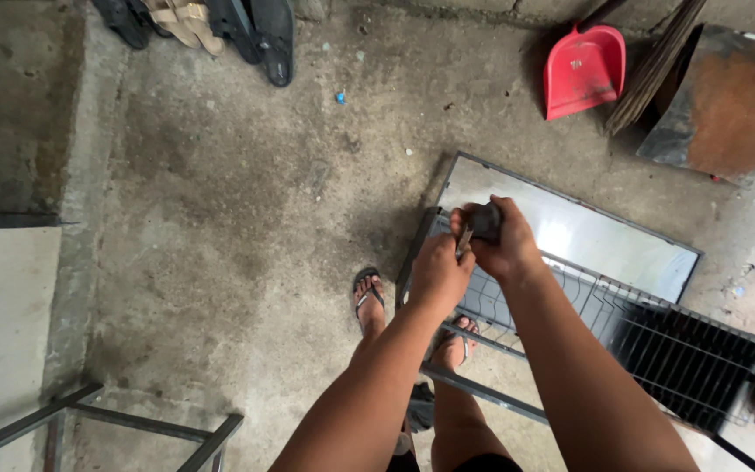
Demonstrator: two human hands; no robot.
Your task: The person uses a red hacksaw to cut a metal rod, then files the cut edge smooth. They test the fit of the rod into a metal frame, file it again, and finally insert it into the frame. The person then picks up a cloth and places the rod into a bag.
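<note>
Right hand point(504, 240) clenched on dark round object point(485, 220); left hand point(439, 275) pinching small metal piece point(464, 238) above wire rack frame's point(517, 306) corner; bare rough concrete floor point(238, 192) leftward

Small dark obj point(485, 220) – gripped, over frame point(447, 328)

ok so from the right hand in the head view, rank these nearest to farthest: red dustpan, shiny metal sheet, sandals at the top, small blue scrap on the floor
1. Shiny metal sheet, lying just beside and below the right hand.
2. Red dustpan, up and to the right by the wall.
3. Small blue scrap, up and to the left on the concrete.
4. Sandals, along the top edge, farther left.
</note>
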